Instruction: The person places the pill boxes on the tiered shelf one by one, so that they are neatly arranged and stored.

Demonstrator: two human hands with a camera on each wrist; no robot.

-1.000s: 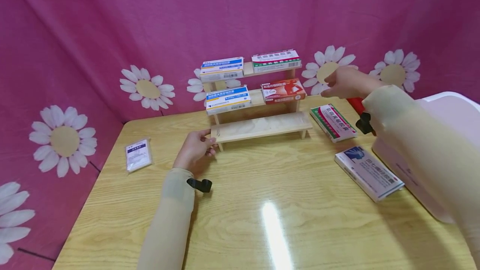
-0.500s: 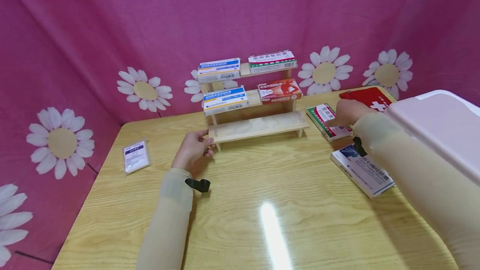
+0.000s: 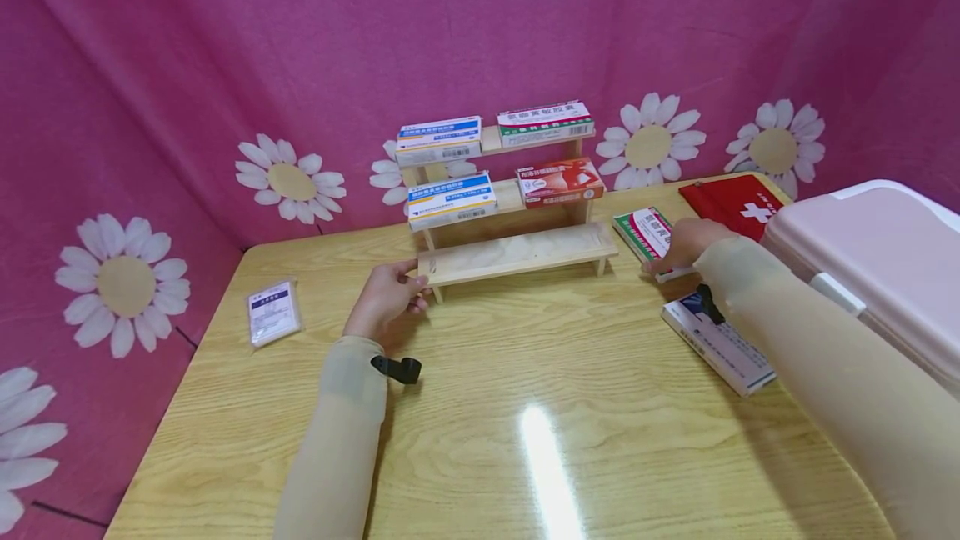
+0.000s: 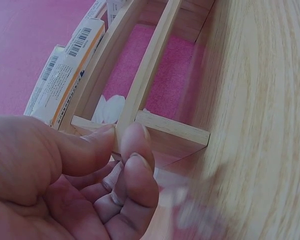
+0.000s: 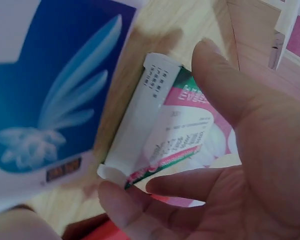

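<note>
At the bottom step of a three-tier wooden display rack [image 3: 517,253], my left hand [image 3: 382,298] pinches the left end of the board. The left wrist view shows its thumb and fingertips [image 4: 137,167] at that wooden edge. My right hand [image 3: 693,242] is over a green, white and pink medicine box [image 3: 642,232] lying on the table right of the rack. In the right wrist view its thumb and fingers [image 5: 185,182] are spread apart on either side of the box, partly covering it. Close by lies a white medicine box with a blue picture [image 3: 712,348], partly behind my right wrist.
Two blue-white boxes [image 3: 450,200] fill the rack's left side; a red box [image 3: 558,183] and a white-green box [image 3: 545,123] stand on its right. A red first-aid pouch [image 3: 723,202] and pink bin [image 3: 877,232] are at right. A small packet [image 3: 273,312] lies left.
My right hand has come down and toward me from above the back right, reaching the green, white and pink medicine box. The red pouch has come into fuller view. My left hand stays at the rack.
</note>
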